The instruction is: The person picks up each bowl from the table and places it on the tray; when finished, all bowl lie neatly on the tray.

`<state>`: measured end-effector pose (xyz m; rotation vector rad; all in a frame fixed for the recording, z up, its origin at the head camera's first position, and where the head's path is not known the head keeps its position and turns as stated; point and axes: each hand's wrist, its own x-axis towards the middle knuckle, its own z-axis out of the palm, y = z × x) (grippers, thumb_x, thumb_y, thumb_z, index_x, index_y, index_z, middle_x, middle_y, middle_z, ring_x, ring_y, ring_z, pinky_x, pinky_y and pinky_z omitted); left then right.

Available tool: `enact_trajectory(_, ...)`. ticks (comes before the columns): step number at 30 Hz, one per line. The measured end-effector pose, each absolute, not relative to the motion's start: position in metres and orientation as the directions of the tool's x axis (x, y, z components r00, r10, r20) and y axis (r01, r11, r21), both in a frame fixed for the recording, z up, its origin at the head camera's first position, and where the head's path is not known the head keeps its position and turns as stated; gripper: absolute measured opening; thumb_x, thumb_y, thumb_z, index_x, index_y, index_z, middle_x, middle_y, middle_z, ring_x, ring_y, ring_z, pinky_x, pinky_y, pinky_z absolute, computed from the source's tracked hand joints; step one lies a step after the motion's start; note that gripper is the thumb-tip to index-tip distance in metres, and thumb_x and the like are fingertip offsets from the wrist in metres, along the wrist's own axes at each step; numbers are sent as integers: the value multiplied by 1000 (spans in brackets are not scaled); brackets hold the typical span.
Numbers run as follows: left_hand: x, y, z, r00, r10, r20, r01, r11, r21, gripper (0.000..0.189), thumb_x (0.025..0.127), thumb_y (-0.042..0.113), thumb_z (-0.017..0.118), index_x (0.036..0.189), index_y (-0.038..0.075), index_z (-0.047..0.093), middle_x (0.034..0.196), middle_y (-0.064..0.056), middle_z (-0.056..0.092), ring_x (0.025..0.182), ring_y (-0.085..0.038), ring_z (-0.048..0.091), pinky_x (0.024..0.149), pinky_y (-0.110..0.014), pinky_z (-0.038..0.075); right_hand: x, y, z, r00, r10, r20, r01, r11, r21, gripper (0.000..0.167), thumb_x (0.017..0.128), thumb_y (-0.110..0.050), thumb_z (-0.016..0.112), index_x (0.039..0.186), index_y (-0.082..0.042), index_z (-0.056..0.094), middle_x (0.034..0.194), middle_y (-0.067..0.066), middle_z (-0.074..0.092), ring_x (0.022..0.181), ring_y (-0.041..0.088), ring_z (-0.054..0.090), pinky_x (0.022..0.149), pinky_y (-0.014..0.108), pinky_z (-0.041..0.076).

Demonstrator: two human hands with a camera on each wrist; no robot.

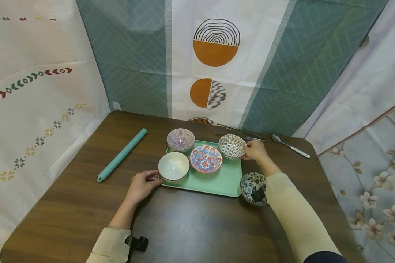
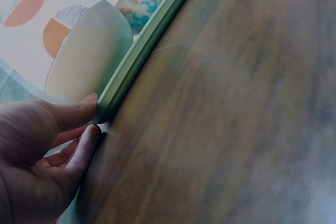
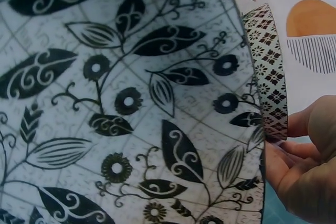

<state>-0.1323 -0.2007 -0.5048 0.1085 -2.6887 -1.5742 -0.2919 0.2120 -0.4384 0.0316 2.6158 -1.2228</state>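
Note:
My left hand (image 1: 143, 187) pinches the front-left corner of the green tray (image 1: 228, 179), thumb over its rim (image 2: 118, 85) and fingers below. Just above stands a white bowl (image 1: 173, 166). At the tray's back right, my right hand (image 1: 256, 150) grips the rim of a lattice-patterned bowl (image 1: 231, 146), with the thumb at the edge. Between them a red-and-blue patterned bowl (image 1: 206, 159) sits on the tray. A purple-striped bowl (image 1: 180, 139) stands at its back left. Beside the tray's right edge, a leaf-patterned bowl (image 1: 250, 184) is partly hidden by the right sleeve and fills much of the right wrist view.
A teal roll (image 1: 122, 155) lies on the wooden table (image 1: 181, 226) to the left. Dark thin sticks (image 1: 241, 131) lie behind the tray. A spoon with a white handle (image 1: 291, 147) is at the back right. Patterned cloths hang behind and at both sides.

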Motion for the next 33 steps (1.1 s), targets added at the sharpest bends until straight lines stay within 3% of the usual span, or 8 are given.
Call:
enact_trajectory(6, -132, -200, -505, -998, -68, -20, -50, 486, 872, 38, 88, 8, 79, 121, -7, 69, 98, -14, 74, 92, -26, 71, 74, -27, 57, -291, 214, -442, -961, -98, -258, 134, 652, -746, 38, 107, -7, 41, 131, 21, 50, 121, 36, 55, 90, 37, 73, 77, 34, 60)
enact_trajectory(12, -132, -200, -506, -998, -66, -17, -47, 483, 874, 38, 88, 7, 79, 121, -8, 68, 98, -14, 73, 92, -27, 71, 74, -27, 57, -286, 222, -433, -971, -107, -215, 78, 704, -706, 41, 109, -16, 41, 134, 13, 54, 116, 31, 64, 98, 37, 71, 80, 38, 60)
enact_trajectory(21, -133, -199, -507, -998, -69, -10, -42, 478, 877, 38, 87, 6, 80, 121, -8, 69, 98, -15, 73, 91, -27, 72, 74, -25, 57, -263, 251, -409, -972, -173, -160, 13, 638, -770, 50, 111, -25, 41, 142, 14, 45, 123, 31, 64, 110, 40, 67, 90, 42, 57)
enact_trajectory(33, -133, -200, -507, -998, -67, -4, -36, 496, 868, 38, 88, 8, 79, 121, -7, 69, 99, -16, 73, 93, -28, 72, 75, -29, 58, -227, 281, -419, -976, -197, -91, -68, 679, -731, 49, 108, -28, 51, 139, 10, 52, 123, 29, 65, 106, 37, 70, 88, 44, 57)
